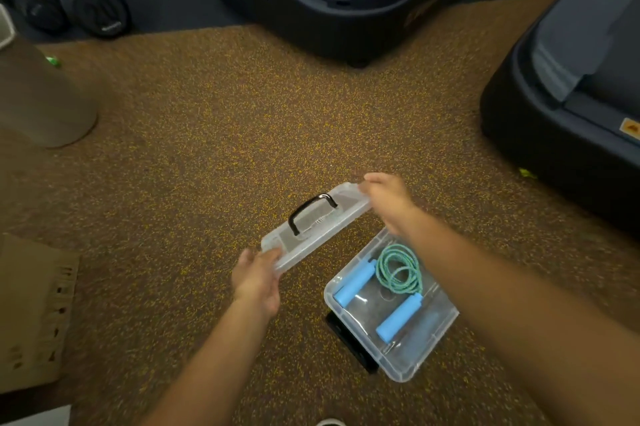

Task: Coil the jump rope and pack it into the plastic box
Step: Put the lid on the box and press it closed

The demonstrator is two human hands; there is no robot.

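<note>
One plastic box (pixel 398 353), one lid (pixel 311 235), one jump rope (pixel 398 269), two treadmills (pixel 311 10).

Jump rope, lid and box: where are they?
jump rope (pixel 398 269), head view, on the green coil in the box.
lid (pixel 332 230), head view, on its clear top by the black handle.
plastic box (pixel 420 353), head view, on its near rim.

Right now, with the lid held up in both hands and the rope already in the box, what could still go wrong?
1. The lid is held off to the side of the plastic box, so it might come down crooked and not seat.
2. The coiled jump rope lies loose near one wall; a loop could catch under the rim.
3. The left hand and right hand grip only the lid's ends, so it could slip.
</note>
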